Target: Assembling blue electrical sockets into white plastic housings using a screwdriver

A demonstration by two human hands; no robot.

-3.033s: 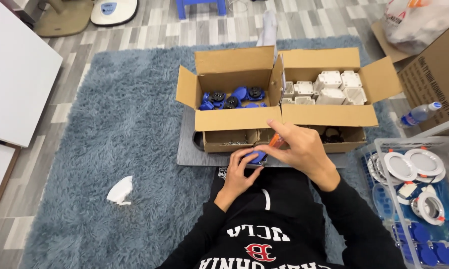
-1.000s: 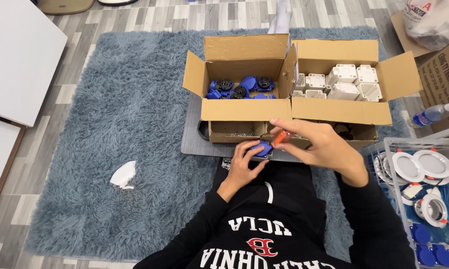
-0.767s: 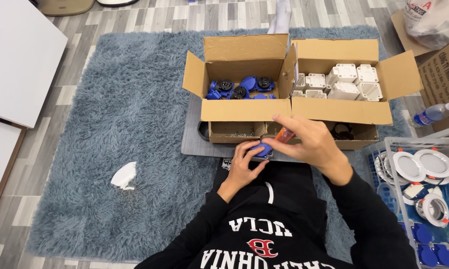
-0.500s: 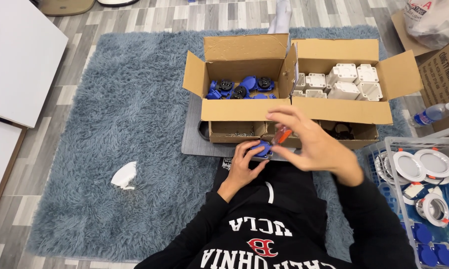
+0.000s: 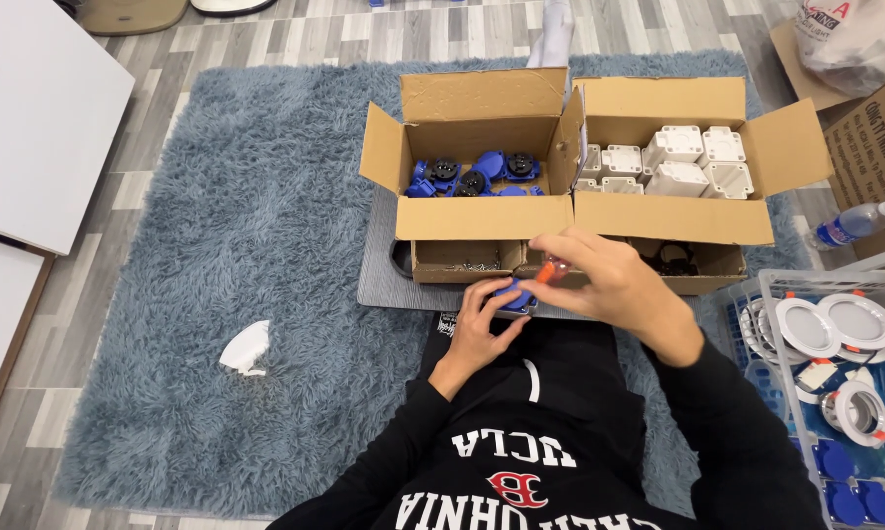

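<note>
So the left hand (image 5: pixel 480 329) has its fingers wrapped around a small blue socket part (image 5: pixel 514 294), holding it just in front of the lap. The right hand (image 5: pixel 599 280) is pinching an orange-handled screwdriver (image 5: pixel 544 272) right above that part, tip pointing down at it. Just past the grip sits the left cardboard box (image 5: pixel 482 214) with more blue pieces, and beside it the right cardboard box (image 5: pixel 673 216) full of white ones.

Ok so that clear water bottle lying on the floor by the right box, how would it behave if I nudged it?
The water bottle lies on its side on bare floor, so it would probably roll. It looks like thin clear plastic, likely light and a bit squashy. How full it is I cannot tell.
</note>
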